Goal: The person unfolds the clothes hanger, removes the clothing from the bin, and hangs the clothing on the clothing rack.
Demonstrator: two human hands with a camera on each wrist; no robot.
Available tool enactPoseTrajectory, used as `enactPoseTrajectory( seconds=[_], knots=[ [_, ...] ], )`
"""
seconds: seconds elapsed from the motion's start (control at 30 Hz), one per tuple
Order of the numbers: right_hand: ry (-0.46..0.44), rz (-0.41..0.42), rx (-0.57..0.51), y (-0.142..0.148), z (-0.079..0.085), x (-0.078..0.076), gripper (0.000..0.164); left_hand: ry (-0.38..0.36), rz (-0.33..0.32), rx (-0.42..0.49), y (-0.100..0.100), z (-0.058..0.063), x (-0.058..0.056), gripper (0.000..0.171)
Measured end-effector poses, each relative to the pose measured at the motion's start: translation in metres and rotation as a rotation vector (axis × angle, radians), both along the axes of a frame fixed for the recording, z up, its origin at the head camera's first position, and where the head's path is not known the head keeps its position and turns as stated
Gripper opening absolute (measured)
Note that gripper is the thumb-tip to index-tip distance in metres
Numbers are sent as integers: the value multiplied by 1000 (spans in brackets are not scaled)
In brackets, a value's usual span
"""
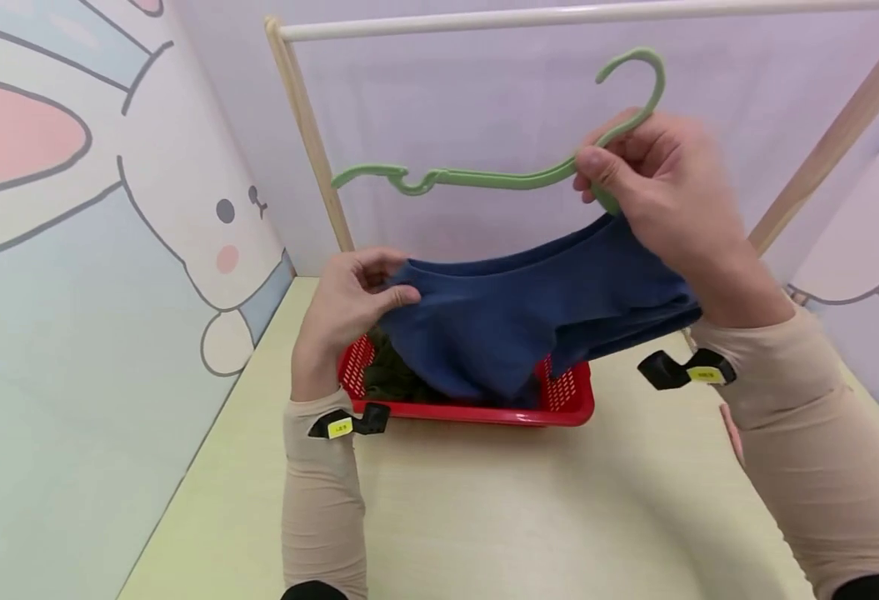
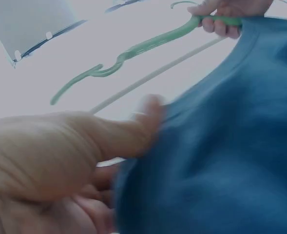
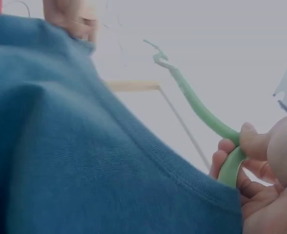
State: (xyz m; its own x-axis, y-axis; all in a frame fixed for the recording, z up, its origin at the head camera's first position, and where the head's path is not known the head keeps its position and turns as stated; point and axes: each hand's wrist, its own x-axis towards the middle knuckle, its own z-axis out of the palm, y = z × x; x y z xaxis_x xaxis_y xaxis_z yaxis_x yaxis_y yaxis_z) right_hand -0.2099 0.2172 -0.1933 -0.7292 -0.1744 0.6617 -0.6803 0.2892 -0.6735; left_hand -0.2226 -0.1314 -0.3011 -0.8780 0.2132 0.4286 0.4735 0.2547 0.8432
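Note:
A blue garment (image 1: 484, 308) hangs stretched between both hands, above and partly inside a red basket. My left hand (image 1: 345, 304) pinches its left upper edge between thumb and fingers. Higher up, my right hand (image 1: 660, 179) grips a green clothes hanger (image 1: 499, 179) near the base of its hook. The hanger's right arm goes down into the garment's right side, where cloth hides it. Its notched left arm sticks out free above the neckline. In the right wrist view, the thumb and fingers close round the hanger (image 3: 201, 109) beside the garment's edge (image 3: 182, 180).
The red basket (image 1: 566, 408) stands on the pale table (image 1: 469, 500), with dark green cloth (image 1: 394, 371) inside. Behind it rises a rack with a white rail (image 1: 484, 21) and wooden posts (image 1: 307, 125). A wall with painted rabbits (image 1: 184, 208) borders the left side.

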Motion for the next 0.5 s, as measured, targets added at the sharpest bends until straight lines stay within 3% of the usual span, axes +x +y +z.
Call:
enactPoseTrajectory(
  seconds=[0.1, 0.17, 0.33, 0.5],
  knots=[
    [23, -119, 106, 8, 6, 3, 15, -58, 1, -93, 2, 1, -2, 34],
    [34, -182, 149, 13, 5, 4, 17, -69, 17, -82, 5, 0, -4, 30],
    [-28, -310, 158, 26, -5, 6, 23, -91, 54, 67, 12, -3, -8, 20],
    [-133, -352, 144, 43, -12, 10, 23, -101, 17, 211, 17, -6, -12, 17]
  ],
)
